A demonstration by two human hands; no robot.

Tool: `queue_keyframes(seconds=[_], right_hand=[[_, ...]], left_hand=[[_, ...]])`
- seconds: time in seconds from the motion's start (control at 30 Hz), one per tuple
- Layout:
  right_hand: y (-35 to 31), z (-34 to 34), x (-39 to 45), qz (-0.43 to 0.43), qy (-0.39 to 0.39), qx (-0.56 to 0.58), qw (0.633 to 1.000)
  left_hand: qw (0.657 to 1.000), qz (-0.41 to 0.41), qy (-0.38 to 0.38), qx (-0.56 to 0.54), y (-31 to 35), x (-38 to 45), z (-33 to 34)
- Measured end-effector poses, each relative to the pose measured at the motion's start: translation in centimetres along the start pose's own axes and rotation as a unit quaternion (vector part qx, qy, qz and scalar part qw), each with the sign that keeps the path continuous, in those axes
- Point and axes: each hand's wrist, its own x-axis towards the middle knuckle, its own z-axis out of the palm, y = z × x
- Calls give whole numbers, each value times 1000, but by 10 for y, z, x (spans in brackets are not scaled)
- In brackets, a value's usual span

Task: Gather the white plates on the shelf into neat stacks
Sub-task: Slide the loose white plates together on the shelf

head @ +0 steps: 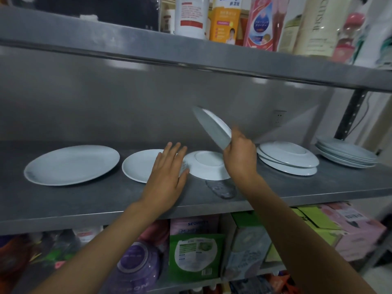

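Note:
My right hand (239, 153) grips a white plate (212, 126) by its lower edge and holds it tilted steeply in the air above the grey metal shelf (106, 200). Under it an upside-down white plate (205, 166) lies on the shelf. My left hand (167, 172) is flat with straight fingers over the right edge of a small upright white plate (140, 166). A large oval white plate (72, 164) lies at the left. To the right lie a loose stack of upturned plates (288, 160) and a further plate stack (345, 154).
The upper shelf (191, 54) hangs low over the plates and carries bottles (224, 18). A dark smudge (222, 188) marks the shelf near its front edge. A black upright post (350, 113) stands at the back right. Boxes and packets (195, 253) fill the shelf below.

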Motion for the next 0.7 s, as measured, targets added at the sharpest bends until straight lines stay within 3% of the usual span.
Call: queue_keyframes(seconds=[0.1, 0.17, 0.27, 0.37, 0.57, 0.7], right_hand=[[-28, -1, 1, 79, 21, 165, 983], [-44, 4, 1, 145, -5, 275, 950], [-68, 13, 0, 245, -64, 441, 861], [-90, 21, -4, 319, -118, 524, 781], [-137, 50, -10, 377, -201, 637, 641], [-173, 71, -20, 403, -260, 691, 541]], left_hand=[[1000, -1, -1, -12, -2, 0, -7], [1000, -13, -3, -11, -7, -3, -14], [1000, -24, 1, 13, -21, -10, -28], [998, -14, -1, 67, -37, -19, -44], [992, -45, 41, 110, -70, -42, -77], [985, -30, 121, 122, -94, -55, -100]])
